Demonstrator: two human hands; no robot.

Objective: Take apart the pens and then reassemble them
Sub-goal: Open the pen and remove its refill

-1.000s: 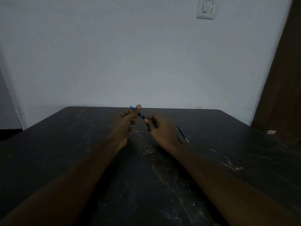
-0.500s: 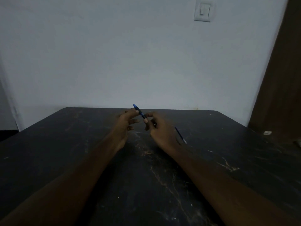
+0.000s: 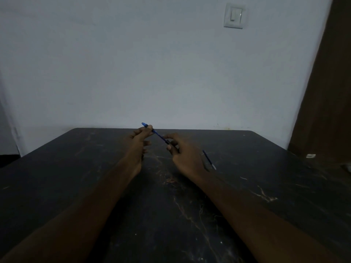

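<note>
A blue pen (image 3: 157,135) is held above the far middle of the dark table (image 3: 76,168), slanting from upper left down to the right. My left hand (image 3: 139,141) pinches its upper end between thumb and fingers, with the blue tip poking out past them. My right hand (image 3: 181,152) grips the pen's lower, darker end with thumb and fingertips. A second thin blue pen part (image 3: 209,160) with a pale tip lies on the table just right of my right hand.
The table has scratched, marbled markings and ends at a pale wall. A light switch (image 3: 234,15) is on the wall at upper right. A brown door (image 3: 326,92) stands at the right, with a small white object (image 3: 311,155) near its base.
My hands have moved slightly apart along the pen, so more of its blue barrel shows between them. The pen part on the table has not moved.
</note>
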